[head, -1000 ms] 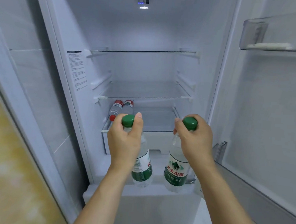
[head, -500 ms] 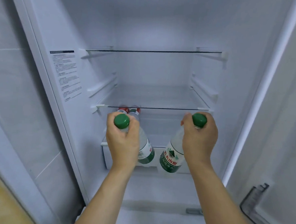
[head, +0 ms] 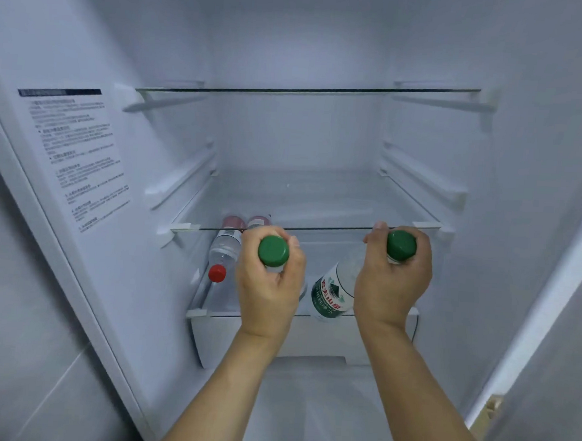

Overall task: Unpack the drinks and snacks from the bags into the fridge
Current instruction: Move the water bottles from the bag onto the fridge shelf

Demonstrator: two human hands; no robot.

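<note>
Loading two green-capped water bottles, I have my left hand (head: 269, 283) wrapped round the neck of one (head: 273, 251) and my right hand (head: 393, 277) gripping the other (head: 333, 292), both tilted base-first at the fridge's lower compartment (head: 310, 334). Next, I judge, comes sliding them in under the glass shelf (head: 316, 228). Two red-capped bottles (head: 222, 255) already lie at the left, so space there is tight.

Right bottle label (head: 333, 292): green and white, with a green mountain mark and red Chinese characters that look like 农夫山泉; the white line beneath is too blurred to read.
Fridge sticker (head: 75, 159): on the left inner wall, a dark header bar above many lines of small print, none legible.
Left bottle: label hidden behind the hand.
Red-capped bottle (head: 221, 253): no readable text.
</note>
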